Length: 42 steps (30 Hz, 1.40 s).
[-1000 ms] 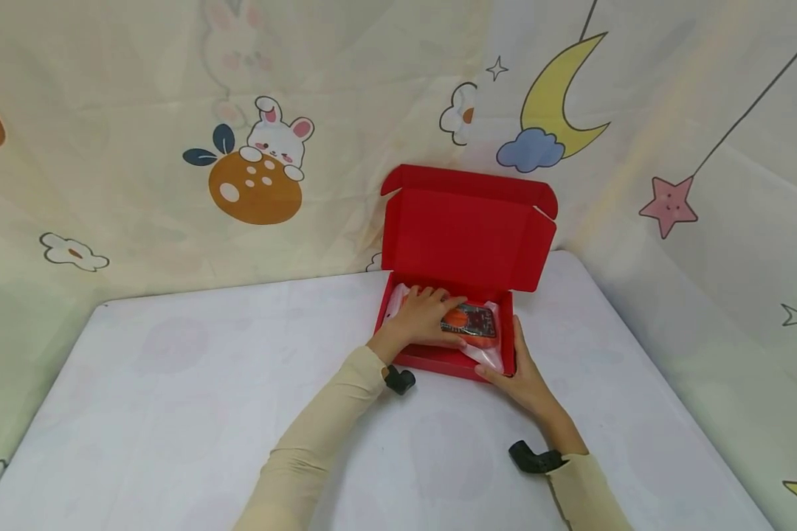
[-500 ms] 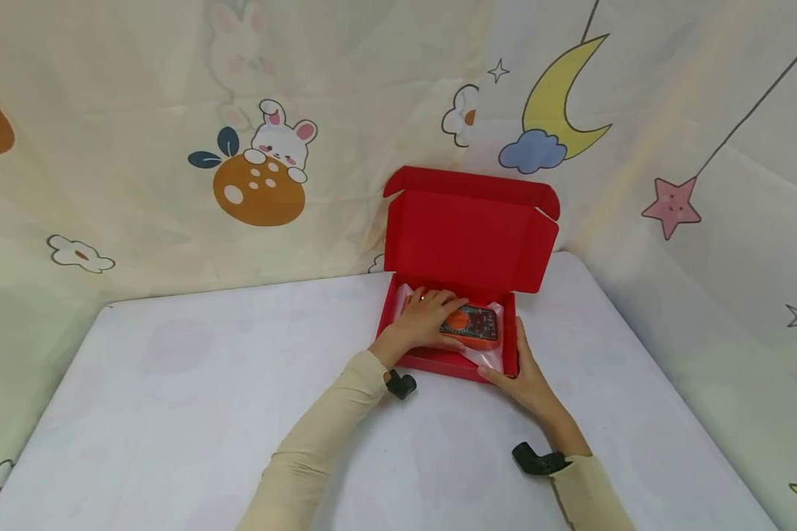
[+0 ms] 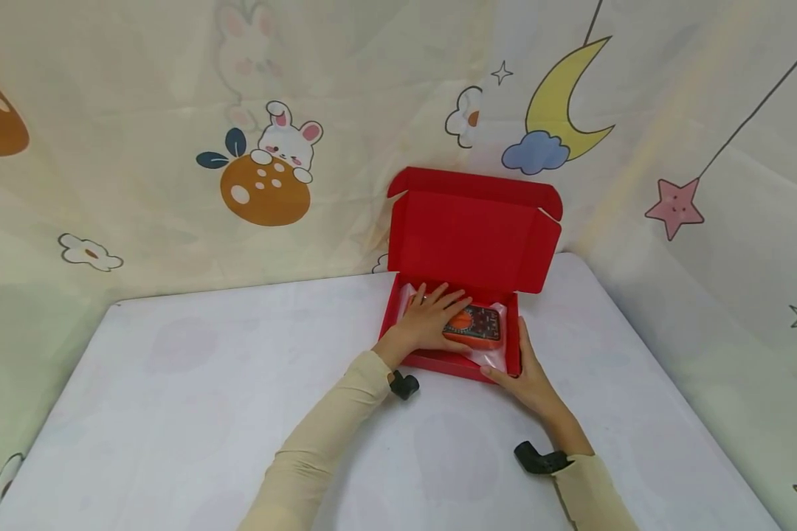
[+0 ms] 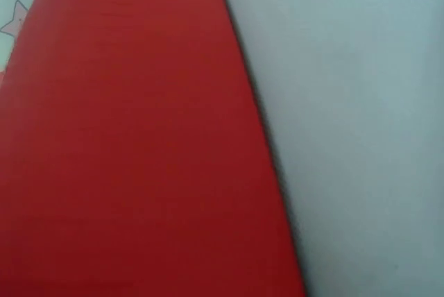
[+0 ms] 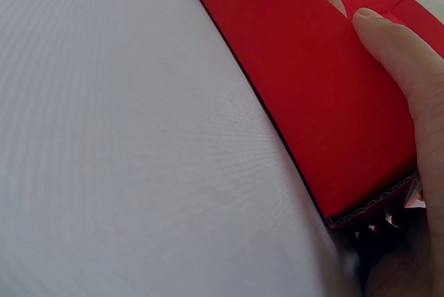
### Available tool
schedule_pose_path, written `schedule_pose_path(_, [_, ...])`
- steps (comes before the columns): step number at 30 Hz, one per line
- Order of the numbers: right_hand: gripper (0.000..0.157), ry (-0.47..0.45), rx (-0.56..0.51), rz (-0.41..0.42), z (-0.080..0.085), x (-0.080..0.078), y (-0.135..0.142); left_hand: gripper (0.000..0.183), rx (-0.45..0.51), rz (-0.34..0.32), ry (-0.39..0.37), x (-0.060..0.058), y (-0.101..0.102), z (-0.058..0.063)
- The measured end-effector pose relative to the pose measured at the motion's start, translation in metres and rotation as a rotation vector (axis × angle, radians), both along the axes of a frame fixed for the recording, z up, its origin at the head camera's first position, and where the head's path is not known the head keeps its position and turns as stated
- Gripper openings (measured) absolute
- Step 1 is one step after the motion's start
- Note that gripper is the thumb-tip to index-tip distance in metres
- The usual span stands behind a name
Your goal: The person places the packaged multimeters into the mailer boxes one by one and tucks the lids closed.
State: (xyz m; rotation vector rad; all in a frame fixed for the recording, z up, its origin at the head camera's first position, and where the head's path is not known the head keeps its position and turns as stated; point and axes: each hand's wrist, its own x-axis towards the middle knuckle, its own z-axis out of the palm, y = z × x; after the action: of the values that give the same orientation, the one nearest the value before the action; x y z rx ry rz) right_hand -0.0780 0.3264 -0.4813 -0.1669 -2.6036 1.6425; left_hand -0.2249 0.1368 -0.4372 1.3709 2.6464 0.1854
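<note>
A red cardboard box (image 3: 468,240) stands with its lid raised at the back of the table. In it lies an orange multimeter (image 3: 485,324) with a dark face and an orange dial, on clear plastic wrap (image 3: 494,359). My left hand (image 3: 428,324) lies over the multimeter's left part with fingers spread, hiding that end. At the front right corner my right hand (image 3: 530,380) grips the box, its thumb (image 5: 399,47) on the front wall and fingers along the right side. The left wrist view shows mostly the box's red wall (image 4: 146,137).
A white cloth covers the table (image 3: 206,391). Behind the box hangs a printed curtain (image 3: 359,110), close to the raised lid; it continues down the right side. Each wrist carries a small black camera mount (image 3: 541,459).
My left hand's fingers have spread wider and straightened over the multimeter. The right hand stays at the box corner. The whole head view has shifted slightly.
</note>
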Motion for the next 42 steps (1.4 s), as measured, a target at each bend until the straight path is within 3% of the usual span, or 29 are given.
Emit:
schedule_pose_path(5, [0.112, 0.005, -0.002, 0.003, -0.001, 0.000, 0.000, 0.092, 0.008, 0.015, 0.017, 0.000, 0.000, -0.004])
schedule_pose_path(12, [0.111, 0.022, 0.003, 0.006, 0.000, 0.000, 0.000, 0.089, 0.163, 0.000, 0.001, 0.000, -0.008, -0.005])
schedule_pose_path(21, [0.112, -0.067, -0.037, -0.002, 0.012, -0.001, -0.004, 0.086, 0.259, 0.033, 0.024, -0.004, -0.031, -0.001])
schedule_pose_path(25, [0.107, -0.084, -0.081, -0.011, 0.022, 0.001, -0.001, 0.084, 0.325, 0.097, 0.056, -0.010, -0.042, 0.002])
schedule_pose_path(30, [0.108, 0.051, -0.073, -0.058, 0.036, -0.004, 0.004, 0.080, 0.497, 0.234, 0.088, -0.019, -0.055, 0.010])
schedule_pose_path(35, [0.111, 0.155, -0.038, -0.170, 0.053, -0.019, 0.008, 0.075, 0.688, 0.270, 0.024, -0.028, -0.063, 0.019])
schedule_pose_path(42, [0.112, 0.112, -0.104, -0.334, 0.076, -0.044, -0.001, 0.078, 0.913, 0.242, -0.213, -0.038, -0.072, 0.013])
